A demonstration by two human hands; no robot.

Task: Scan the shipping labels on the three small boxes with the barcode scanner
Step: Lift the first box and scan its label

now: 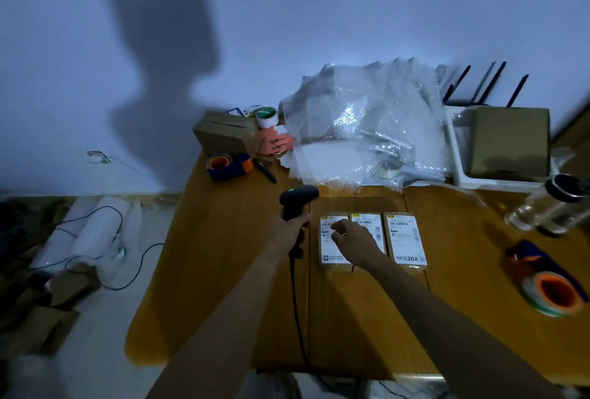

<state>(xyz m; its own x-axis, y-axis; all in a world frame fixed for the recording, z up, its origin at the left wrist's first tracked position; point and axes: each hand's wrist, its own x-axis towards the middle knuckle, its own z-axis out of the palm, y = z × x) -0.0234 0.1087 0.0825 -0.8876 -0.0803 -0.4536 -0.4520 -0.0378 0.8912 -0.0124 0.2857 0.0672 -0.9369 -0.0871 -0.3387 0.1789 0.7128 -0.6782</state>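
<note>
Three small brown boxes with white shipping labels lie side by side on the wooden table: the left box (pixel 329 251), the middle box (pixel 373 226), the right box (pixel 406 240). My left hand (pixel 289 229) grips the handle of a black barcode scanner (pixel 298 199), held upright just left of the boxes, its cable running down toward me. My right hand (pixel 354 240) hovers over the left and middle boxes with fingers loosely curled, covering part of their labels; I cannot tell whether it touches them.
A heap of clear bubble wrap (pixel 367 130) fills the table's back. A tape dispenser (pixel 228 165), a pen (pixel 265 170) and cardboard boxes (pixel 223 133) sit back left. A jar (pixel 549 207) and a second tape dispenser (pixel 549 283) lie at right. A white tray holding a brown box (pixel 509 143) stands back right.
</note>
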